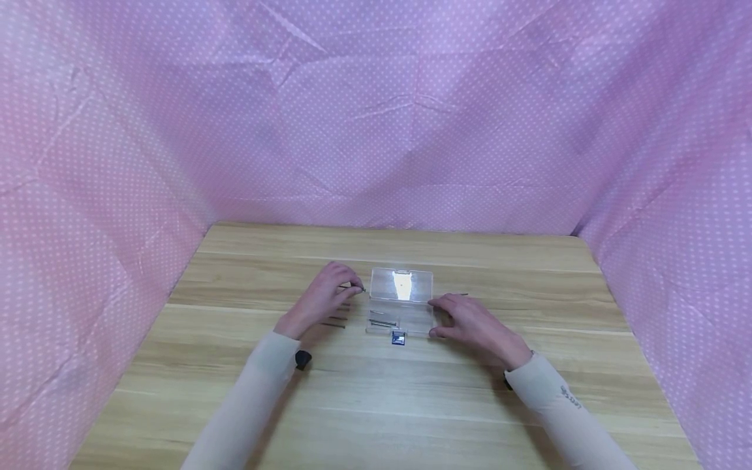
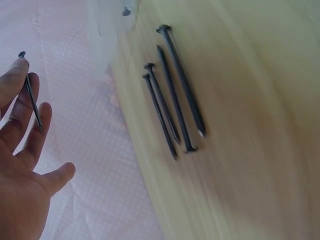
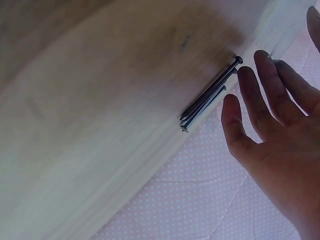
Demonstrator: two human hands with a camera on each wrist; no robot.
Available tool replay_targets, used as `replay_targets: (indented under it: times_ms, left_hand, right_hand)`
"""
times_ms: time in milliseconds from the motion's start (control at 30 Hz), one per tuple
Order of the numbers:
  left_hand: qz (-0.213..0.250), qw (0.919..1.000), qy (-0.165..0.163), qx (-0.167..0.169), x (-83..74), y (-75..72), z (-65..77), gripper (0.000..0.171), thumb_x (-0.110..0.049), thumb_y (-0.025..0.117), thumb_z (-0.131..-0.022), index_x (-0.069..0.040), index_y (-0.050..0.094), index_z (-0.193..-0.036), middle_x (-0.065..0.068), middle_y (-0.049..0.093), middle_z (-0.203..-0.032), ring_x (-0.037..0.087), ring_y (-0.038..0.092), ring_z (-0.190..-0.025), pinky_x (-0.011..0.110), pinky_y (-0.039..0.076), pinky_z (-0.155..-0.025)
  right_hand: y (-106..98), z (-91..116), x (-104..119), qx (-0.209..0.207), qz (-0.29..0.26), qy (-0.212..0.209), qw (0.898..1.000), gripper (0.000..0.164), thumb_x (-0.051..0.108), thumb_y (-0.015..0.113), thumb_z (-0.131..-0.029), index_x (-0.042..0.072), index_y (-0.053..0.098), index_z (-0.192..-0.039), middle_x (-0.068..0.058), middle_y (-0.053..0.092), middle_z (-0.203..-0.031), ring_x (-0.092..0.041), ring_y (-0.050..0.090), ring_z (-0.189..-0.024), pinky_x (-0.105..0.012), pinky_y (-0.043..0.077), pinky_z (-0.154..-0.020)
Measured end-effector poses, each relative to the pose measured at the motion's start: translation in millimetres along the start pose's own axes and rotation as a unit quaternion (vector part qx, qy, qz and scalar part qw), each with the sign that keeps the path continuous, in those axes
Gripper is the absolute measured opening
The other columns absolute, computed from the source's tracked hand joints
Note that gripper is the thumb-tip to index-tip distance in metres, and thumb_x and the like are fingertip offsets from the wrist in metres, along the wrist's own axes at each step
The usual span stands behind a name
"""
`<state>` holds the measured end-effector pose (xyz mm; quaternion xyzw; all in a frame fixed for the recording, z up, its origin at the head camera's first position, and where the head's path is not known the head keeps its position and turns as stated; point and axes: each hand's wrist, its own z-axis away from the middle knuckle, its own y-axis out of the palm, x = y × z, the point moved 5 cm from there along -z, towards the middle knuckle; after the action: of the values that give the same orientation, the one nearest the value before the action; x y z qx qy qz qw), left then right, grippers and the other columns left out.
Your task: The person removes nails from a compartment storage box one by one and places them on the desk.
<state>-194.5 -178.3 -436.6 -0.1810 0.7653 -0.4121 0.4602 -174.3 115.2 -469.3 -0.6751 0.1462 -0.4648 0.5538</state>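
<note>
My left hand [image 1: 329, 290] pinches a nail [image 2: 33, 100] between thumb and fingers, just left of a clear plastic box [image 1: 416, 318]. The box stands with its lid [image 1: 382, 284] raised at the back, and a few nails [image 1: 383, 324] lie in its left part. At the box's right edge, my right hand [image 1: 470, 321] rests thumb and fingertips against the side, its fingers fairly straight in the right wrist view. Beneath the left hand, several dark nails [image 2: 178, 90] lie roughly parallel on the table.
More nails [image 3: 210, 95] lie in a bunch on the wooden table [image 1: 376, 405] beside the right hand, mostly hidden in the head view. A small blue label [image 1: 398, 338] shows at the box's front. Pink dotted cloth [image 1: 376, 130] hangs behind and on both sides.
</note>
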Motion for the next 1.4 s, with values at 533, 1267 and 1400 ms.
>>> replay_targets:
  times_ms: [533, 1267, 1400]
  left_hand:
    - [0.008, 0.9987, -0.049, 0.011, 32.3, 1.8, 11.4, 0.005, -0.012, 0.073, -0.096, -0.009, 0.076, -0.099, 0.007, 0.073, -0.107, 0.031, 0.061, -0.114, 0.051, 0.047, -0.106]
    - [-0.057, 0.9932, -0.057, 0.085, 49.7, 12.5, 5.3, 0.009, -0.014, 0.074, -0.095, -0.008, 0.077, -0.100, 0.007, 0.074, -0.104, 0.029, 0.066, -0.104, 0.052, 0.047, -0.105]
    - [-0.064, 0.9923, -0.056, 0.090, 52.5, 14.3, 3.9, 0.008, -0.015, 0.075, -0.095, -0.009, 0.077, -0.100, 0.006, 0.075, -0.103, 0.029, 0.066, -0.104, 0.051, 0.047, -0.104]
  right_hand:
    - [-1, -2, 1, 0.002, 0.002, -0.001, 1.000, 0.066, 0.042, 0.081, -0.089, 0.003, 0.062, -0.139, -0.010, 0.067, -0.132, -0.029, 0.061, -0.124, -0.052, 0.046, -0.109]
    - [-1, -1, 1, 0.000, 0.001, -0.003, 1.000, 0.065, 0.040, 0.082, -0.089, 0.002, 0.063, -0.138, -0.011, 0.067, -0.132, -0.030, 0.062, -0.123, -0.052, 0.046, -0.109]
    - [-2, -2, 3, -0.001, 0.000, -0.002, 1.000, 0.065, 0.041, 0.081, -0.089, 0.002, 0.063, -0.138, -0.011, 0.067, -0.132, -0.030, 0.061, -0.124, -0.053, 0.046, -0.109]
